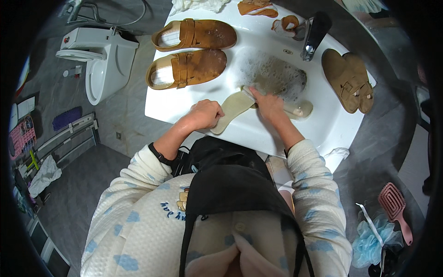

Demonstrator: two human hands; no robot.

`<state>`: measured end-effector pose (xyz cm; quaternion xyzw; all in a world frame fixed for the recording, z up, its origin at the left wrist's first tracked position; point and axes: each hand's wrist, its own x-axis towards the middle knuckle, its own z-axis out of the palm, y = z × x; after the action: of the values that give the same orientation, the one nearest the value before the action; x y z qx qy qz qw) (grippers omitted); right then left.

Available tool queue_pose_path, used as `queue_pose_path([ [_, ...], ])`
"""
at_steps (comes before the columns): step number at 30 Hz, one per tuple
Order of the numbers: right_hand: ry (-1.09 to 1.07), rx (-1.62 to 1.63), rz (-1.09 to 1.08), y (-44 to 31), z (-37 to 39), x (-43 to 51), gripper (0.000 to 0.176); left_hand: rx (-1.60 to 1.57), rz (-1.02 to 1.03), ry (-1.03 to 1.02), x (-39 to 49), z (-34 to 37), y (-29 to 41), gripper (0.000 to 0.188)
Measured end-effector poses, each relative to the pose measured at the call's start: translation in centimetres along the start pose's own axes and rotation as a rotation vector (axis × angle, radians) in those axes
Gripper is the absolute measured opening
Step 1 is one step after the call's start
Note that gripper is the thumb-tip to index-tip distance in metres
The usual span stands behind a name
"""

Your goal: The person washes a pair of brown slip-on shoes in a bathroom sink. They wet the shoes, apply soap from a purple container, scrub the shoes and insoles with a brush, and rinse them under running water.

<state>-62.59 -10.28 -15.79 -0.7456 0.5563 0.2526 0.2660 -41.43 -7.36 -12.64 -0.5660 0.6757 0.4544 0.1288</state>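
A pale olive sock (235, 110) is stretched flat over the near rim of the white washbasin (193, 107). My left hand (206, 113) is curled with its fingertips at the sock's lower end. At the other end my right hand (268, 103) pinches the cuff, close to the water. Grey, soapy water with foam (266, 71) covers the basin's bottom. Beside my right wrist, a second pale piece of cloth (301, 109) lies partly in this water; its form is not clear.
Two brown clogs (207, 34) (204, 67) with dark wet patches stand on the left ledge. Taupe clogs (346, 79) rest on the right ledge. A black faucet (315, 34) rises at the back, near orange-brown cloths (258, 8). A toilet (107, 62) stands to the left.
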Motion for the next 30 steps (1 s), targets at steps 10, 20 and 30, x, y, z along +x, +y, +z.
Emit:
queue_pose_path([
  [10,-0.074,0.106,0.044,0.1,-0.1,1.5,0.049,0.12,-0.012,-0.008,0.4,0.1,0.7,0.024],
  [20,-0.029,-0.028,-0.111,1.7,3.0,1.8,0.053,0.079,-0.037,-0.042,0.5,0.0,0.8,0.023],
  [30,-0.194,-0.115,-0.12,1.5,-2.1,-0.7,0.05,0.113,-0.008,-0.009,0.8,0.2,1.1,0.025],
])
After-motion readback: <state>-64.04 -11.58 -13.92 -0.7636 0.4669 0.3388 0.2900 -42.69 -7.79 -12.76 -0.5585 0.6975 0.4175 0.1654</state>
